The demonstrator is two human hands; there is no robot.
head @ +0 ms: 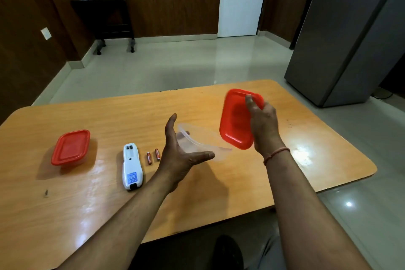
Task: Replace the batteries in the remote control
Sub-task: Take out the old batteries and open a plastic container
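A: Nearest us, low in the frame, what are the hands doing?

B: The left hand (182,155) is cradling a clear tub (198,141) at centre, fingers spread wide with the thumb out under it. The right hand (262,123), just right of centre, is holding a red lid (235,119) tilted on edge, fingers curled round its far rim.

A: And the remote?

B: The white remote control (132,166) is lying face down at lower left of centre on the wooden table (306,138), its battery bay open and looking empty. Two orange batteries (153,156) are lying just beside it, apart from each other.

A: What's risking trouble?

B: The tub is tilting; I judge anything inside could be spilling out. Those loose cells could be rolling, or getting confused with fresh ones.

A: Any writing?

B: A blue label on the remote, too small to read. Battery print is unreadable too.

A: Farther left?

B: A second lidded container (71,148) is sitting closed.
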